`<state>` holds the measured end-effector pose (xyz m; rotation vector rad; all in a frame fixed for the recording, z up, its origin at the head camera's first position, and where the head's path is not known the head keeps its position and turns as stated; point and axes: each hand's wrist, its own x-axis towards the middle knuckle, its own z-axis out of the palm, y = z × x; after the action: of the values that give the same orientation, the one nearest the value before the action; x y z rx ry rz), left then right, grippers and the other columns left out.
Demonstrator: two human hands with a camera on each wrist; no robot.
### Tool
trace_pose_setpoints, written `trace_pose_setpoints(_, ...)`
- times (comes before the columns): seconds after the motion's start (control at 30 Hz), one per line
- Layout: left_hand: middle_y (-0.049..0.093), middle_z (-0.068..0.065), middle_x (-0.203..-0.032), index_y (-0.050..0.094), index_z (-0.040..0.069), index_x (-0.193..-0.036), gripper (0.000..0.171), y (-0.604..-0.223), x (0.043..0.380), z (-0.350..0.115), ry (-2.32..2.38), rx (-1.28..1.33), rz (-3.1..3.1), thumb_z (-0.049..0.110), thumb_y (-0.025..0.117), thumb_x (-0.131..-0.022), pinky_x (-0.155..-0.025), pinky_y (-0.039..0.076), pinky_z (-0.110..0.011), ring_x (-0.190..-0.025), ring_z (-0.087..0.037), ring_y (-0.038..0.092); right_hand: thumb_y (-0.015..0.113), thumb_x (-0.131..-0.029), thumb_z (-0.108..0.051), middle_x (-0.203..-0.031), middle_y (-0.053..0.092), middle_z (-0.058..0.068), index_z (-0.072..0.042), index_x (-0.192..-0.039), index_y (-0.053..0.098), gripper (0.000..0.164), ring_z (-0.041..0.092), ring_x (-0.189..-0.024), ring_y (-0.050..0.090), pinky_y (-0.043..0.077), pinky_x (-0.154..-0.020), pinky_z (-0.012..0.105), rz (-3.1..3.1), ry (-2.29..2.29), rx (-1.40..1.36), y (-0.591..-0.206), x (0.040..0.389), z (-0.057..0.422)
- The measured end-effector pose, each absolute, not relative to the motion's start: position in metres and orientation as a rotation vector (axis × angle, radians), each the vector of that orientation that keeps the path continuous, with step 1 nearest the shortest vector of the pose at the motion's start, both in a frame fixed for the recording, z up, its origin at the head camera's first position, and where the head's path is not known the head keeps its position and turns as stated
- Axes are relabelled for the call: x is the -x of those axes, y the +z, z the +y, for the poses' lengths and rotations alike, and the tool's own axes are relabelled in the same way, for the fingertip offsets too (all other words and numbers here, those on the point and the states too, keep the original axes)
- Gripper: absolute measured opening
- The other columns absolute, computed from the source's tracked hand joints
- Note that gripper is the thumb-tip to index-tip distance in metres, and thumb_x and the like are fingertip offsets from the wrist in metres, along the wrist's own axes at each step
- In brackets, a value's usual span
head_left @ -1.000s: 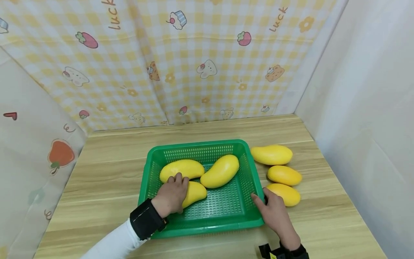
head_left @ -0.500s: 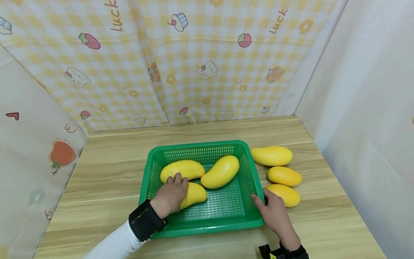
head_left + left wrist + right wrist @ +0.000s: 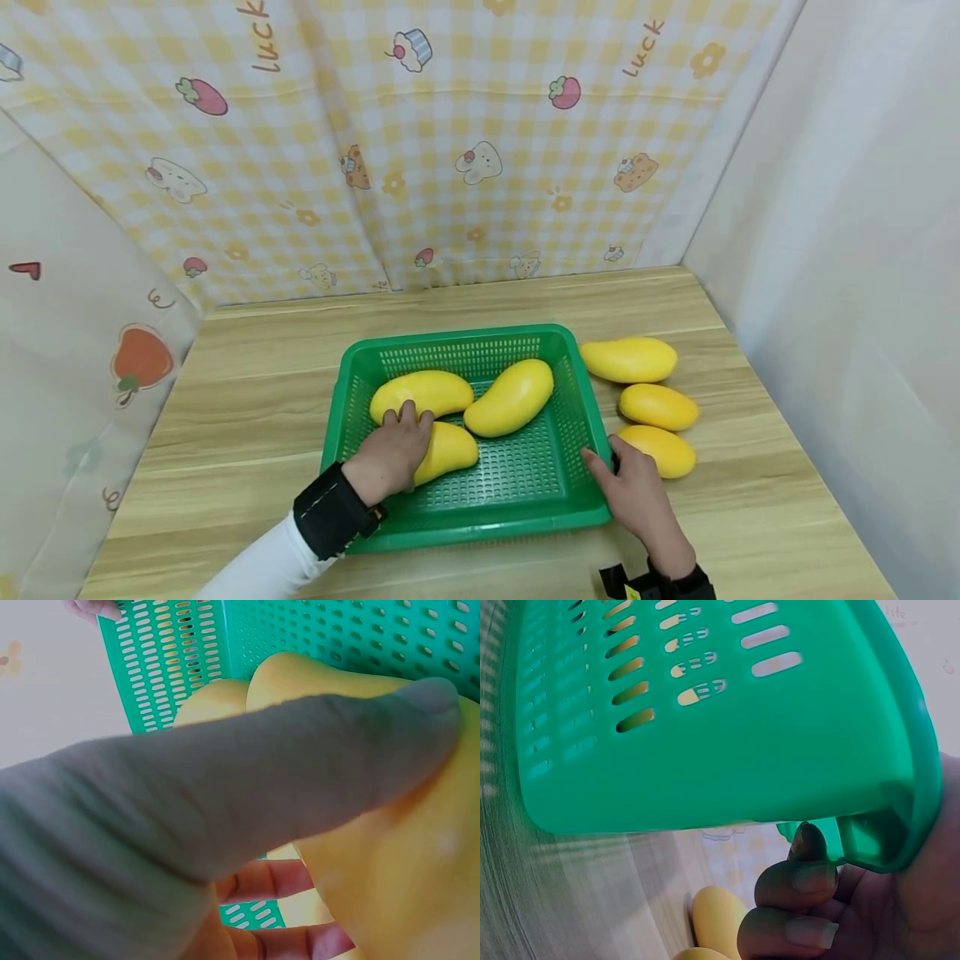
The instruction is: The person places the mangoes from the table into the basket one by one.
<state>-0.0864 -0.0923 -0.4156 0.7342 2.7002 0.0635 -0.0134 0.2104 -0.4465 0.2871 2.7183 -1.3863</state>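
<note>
In the head view a green plastic basket stands on the table with three yellow mangoes in it. My left hand reaches inside and grips the front-left mango, covering its left end. The left wrist view has my thumb lying across this mango, with fingertips on its other side. Behind it lie a second mango and, to the right, a third mango. At the basket's right wall my right hand holds the rim, its fingers curled beneath in the right wrist view.
Three more mangoes lie on the table right of the basket: a far mango, a middle mango and a near mango beside my right hand. A checked curtain hangs at the back, and a white curtain borders the right.
My left hand has shifted slightly left on the front-left mango, showing a little more of it. My right hand and the basket have stayed in place.
</note>
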Motion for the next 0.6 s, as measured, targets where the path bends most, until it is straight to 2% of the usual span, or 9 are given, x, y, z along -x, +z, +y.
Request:
trace_pose_setpoints(0.23,0.039,-0.022,-0.102,0.046,-0.002,-0.117,0.077,-0.413,0.087,-0.093,0.084,-0.747,2.679,0.008,0.092,-0.057,-0.054,0.046,-0.037,-0.077,-0.035,0.042,0.06,-0.095,-0.025,-0.077,0.062,0.003,-0.001,-0.1,0.062,0.024,0.012,-0.065,0.058,0.049,-0.057,0.026,2.703,-1.399,-0.286,-0.447,0.013,0.211)
trace_pose_setpoints(0.47,0.041,-0.02,-0.107,0.044,0.001,-0.122,0.082,-0.407,0.094,-0.097,0.115,-0.712,2.626,0.025,0.092,-0.059,-0.06,0.046,-0.04,-0.078,-0.033,0.047,0.06,-0.095,-0.023,-0.076,0.062,0.003,-0.001,-0.1,0.062,0.022,0.012,-0.065,0.058,0.049,-0.056,0.026,2.7,-1.391,-0.288,-0.446,0.014,0.211)
trace_pose_setpoints(0.6,0.041,-0.018,-0.106,0.045,0.002,-0.121,0.08,-0.403,0.096,-0.099,0.169,-0.681,2.62,0.025,0.092,-0.06,-0.057,0.045,-0.038,-0.077,-0.032,0.046,0.06,-0.095,-0.022,-0.076,0.062,0.004,0.0,-0.1,0.062,0.022,0.012,-0.064,0.058,0.049,-0.056,0.026,2.701,-1.392,-0.287,-0.447,0.014,0.211)
